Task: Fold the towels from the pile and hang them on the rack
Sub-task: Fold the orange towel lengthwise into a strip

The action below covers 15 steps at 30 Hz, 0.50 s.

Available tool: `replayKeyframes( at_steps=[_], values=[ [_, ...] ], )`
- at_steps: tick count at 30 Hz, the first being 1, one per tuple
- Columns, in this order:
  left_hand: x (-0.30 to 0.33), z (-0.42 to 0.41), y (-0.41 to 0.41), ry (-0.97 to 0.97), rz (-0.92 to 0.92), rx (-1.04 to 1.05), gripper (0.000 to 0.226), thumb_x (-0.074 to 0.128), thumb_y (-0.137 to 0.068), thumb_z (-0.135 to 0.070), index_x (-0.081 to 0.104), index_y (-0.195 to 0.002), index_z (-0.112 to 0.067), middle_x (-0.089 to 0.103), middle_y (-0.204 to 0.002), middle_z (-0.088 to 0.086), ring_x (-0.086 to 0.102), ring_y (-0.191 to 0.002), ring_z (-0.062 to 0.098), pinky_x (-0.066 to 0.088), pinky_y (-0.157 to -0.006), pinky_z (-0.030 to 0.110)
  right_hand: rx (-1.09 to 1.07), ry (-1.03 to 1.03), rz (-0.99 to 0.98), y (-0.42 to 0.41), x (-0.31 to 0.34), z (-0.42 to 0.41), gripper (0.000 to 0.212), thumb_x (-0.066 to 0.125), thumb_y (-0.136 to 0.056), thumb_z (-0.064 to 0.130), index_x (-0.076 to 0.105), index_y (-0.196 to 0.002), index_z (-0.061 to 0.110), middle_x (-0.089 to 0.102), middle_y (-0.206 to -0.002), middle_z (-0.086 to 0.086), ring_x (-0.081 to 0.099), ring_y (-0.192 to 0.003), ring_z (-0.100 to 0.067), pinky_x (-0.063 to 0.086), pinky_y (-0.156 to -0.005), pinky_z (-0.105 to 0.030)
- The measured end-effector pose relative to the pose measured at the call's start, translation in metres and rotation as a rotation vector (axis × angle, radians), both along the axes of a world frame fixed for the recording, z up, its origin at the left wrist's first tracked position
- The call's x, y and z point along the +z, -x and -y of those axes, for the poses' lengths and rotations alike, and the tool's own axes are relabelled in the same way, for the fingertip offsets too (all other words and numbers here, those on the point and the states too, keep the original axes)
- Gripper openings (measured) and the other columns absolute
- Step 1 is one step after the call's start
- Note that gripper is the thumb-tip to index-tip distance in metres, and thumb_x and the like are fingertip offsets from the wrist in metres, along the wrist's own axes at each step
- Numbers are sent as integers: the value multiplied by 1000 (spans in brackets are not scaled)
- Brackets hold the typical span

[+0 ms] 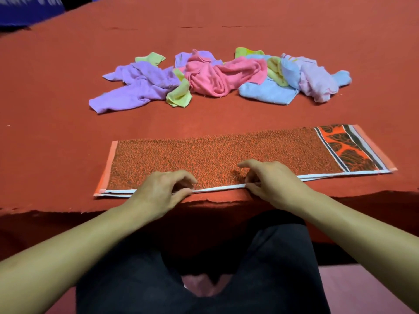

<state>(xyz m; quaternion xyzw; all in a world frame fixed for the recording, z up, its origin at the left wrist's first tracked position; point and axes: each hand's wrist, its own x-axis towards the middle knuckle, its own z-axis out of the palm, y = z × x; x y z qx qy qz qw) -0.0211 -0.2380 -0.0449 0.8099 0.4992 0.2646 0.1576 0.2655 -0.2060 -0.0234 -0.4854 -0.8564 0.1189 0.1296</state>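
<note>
On the red surface (56,87), an orange speckled towel (226,155) lies folded lengthwise along the near edge. The left hand (158,189) pinches its white hem with curled fingers (183,177); just to the right, the right hand (269,177) pinches the same hem. Beyond lies a pile (215,75) of crumpled purple, pink, yellow and blue towels.

Both hands (163,189) (269,180) pinch the folded towel's (226,155) near edge.
</note>
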Motion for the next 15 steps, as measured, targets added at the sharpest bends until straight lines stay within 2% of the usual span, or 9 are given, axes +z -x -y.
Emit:
replayKeyframes(
  at_steps=[3,6,8,11,15],
  values=[
    [1,2,8,-42,-27,19,31,82,-78,-21,68,-105,-26,66,-92,-23,60,-83,-1,48,-81,21,11,-44,-38,7,4,-2,58,73,-81,25,51,-135,27,67,-107,11,61,-100,-18,46,-86,-32],
    [6,11,30,-146,-34,120,26,80,-78,-23,71,-102,-24,55,-80,-25,51,-79,0,44,-74,19,53,-55,-114,29,9,-2,53,74,-82,23,54,-131,26,66,-105,13,59,-95,-16,41,-82,-28],
    [9,18,54,-194,-66,184,25,80,-78,-22,72,-102,-21,52,-79,-24,48,-78,-1,43,-74,19,95,-11,-155,53,11,-1,49,73,-83,23,56,-129,28,67,-101,14,60,-91,-14,44,-81,-29],
    [12,28,96,-172,-118,304,33,85,-72,-18,71,-101,-25,63,-88,-18,52,-87,1,41,-81,17,179,41,-191,94,10,-3,47,72,-84,22,57,-128,28,68,-96,13,55,-82,-8,45,-81,-30],
    [13,41,131,-33,-53,379,44,86,-71,-20,61,-99,-43,65,-86,-34,57,-89,-16,38,-84,4,257,156,-246,145,5,-7,42,73,-82,19,61,-123,24,67,-84,15,58,-72,-5,43,-73,-21]
  ],
)
